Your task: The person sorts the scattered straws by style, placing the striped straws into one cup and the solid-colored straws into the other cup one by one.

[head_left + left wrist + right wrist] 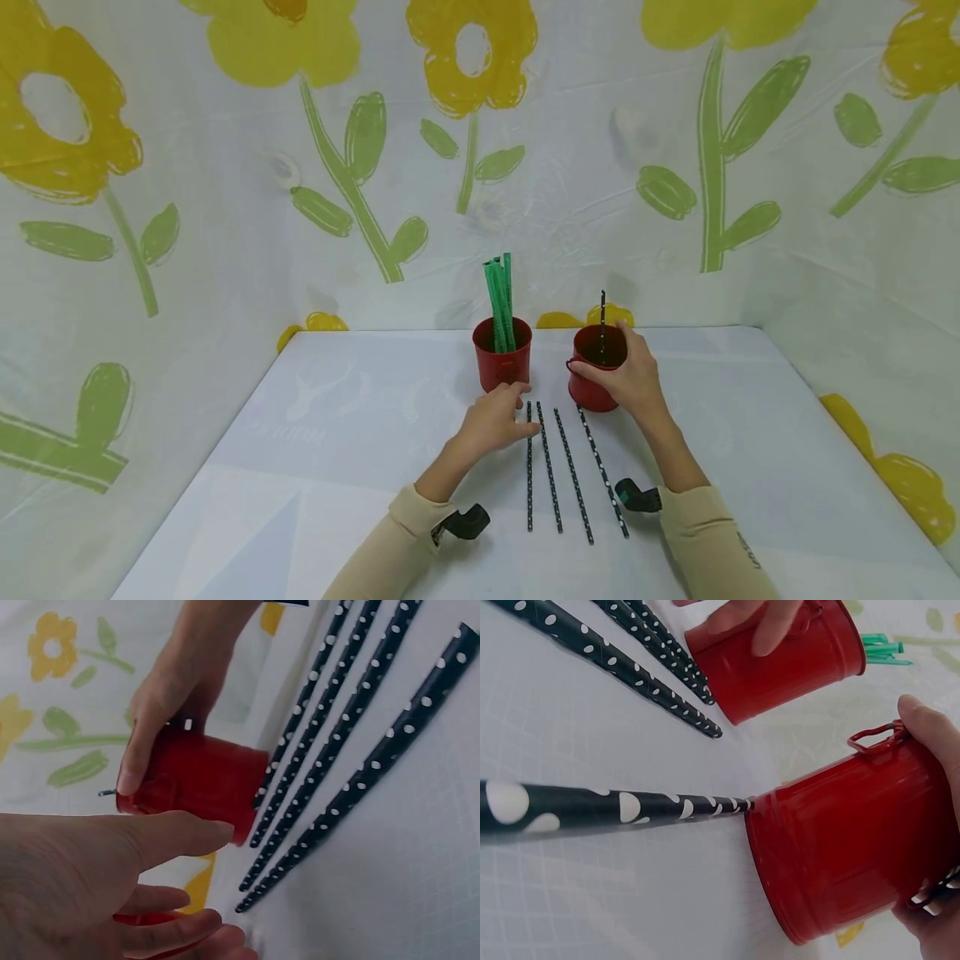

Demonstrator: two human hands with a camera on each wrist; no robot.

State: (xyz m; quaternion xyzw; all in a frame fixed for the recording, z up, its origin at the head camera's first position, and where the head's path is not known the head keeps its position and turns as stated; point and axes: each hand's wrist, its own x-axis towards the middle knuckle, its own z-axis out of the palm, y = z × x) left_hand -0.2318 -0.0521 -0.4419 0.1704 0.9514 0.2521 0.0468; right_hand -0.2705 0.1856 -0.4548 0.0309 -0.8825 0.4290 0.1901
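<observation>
My right hand [636, 377] grips the right red bucket [592, 393] by its rim, thumb at the near side by a small handle. One black straw with white dots [603, 308] stands upright inside that bucket. Several more black dotted straws [574, 479] lie side by side on the table, their far ends near the bucket's foot. My left hand [489, 423] hovers with loosely bent fingers left of these straws, holding nothing. Just beyond it is the left red bucket [491, 367], full of green straws [501, 302]; whether the fingertips touch its wall I cannot tell.
The white table [300, 467] ends at a back wall of flower-printed cloth [555, 208], close behind both buckets. Similar cloth hangs at both sides. A black wrist camera [467, 522] sits below the left sleeve, another black camera [637, 496] beside the right sleeve.
</observation>
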